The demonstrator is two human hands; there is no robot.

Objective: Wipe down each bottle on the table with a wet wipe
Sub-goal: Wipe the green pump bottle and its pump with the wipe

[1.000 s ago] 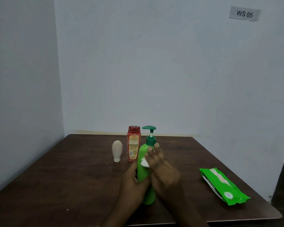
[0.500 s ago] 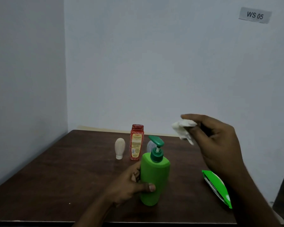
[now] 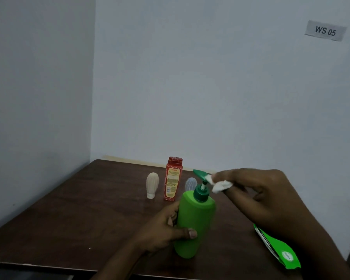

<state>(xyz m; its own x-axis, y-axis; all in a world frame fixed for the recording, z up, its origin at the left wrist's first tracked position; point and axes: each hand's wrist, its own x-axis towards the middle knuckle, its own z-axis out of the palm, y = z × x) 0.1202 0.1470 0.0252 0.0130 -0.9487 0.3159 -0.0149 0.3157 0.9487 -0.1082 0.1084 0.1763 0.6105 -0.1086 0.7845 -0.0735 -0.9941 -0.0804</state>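
Green pump bottle [image 3: 194, 223]: upright, bench [image 3: 79, 209] front-ctr, L grip [image 3: 162, 229] wrapped round body. R grip [image 3: 267, 199] pinches wipe [image 3: 220, 184] at pump head. Behind: red bottle [image 3: 173, 178], cream bottle [image 3: 152, 184], clear bottle [image 3: 190, 183]. Wipes pack [image 3: 277, 249] at R.

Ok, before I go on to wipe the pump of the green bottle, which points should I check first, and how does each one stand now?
1. Green pump bottle held firm: ok, the left hand grips its body.
2. Wet wipe in hand: ok, the right hand pinches it.
3. Wipe on the pump head: ok, it touches the right end of the pump head.
4. Other bottles out of the way: ok, the red bottle, cream ribbed bottle and clear ribbed bottle stand upright behind.
5. Wipe wet enough: cannot tell.
6. Wet wipe pack near: ok, it lies on the table beside the right forearm.
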